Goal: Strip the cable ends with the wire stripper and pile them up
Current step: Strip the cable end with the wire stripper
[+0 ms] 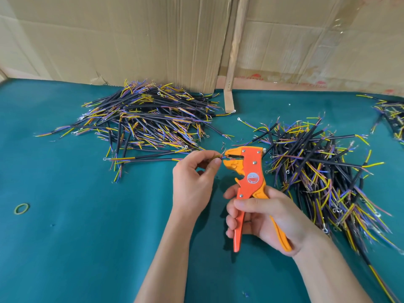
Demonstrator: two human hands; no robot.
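Two hands meet above a teal table (65, 237); the right hand (264, 217) clasps the handles of the orange wire stripper (247, 182), head tilted up and left; the left hand (194, 178) pinches a cable end (218, 158), its thin wires entering the stripper's mouth; one cable pile (144, 123) lies behind the left hand, another pile (317, 171) just right of the stripper; a rubber band (21, 208) lies far left; cardboard (131, 40) stands behind.

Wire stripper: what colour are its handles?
In the head view, the wire stripper has one orange handle and one yellow handle, gripped by the right hand.
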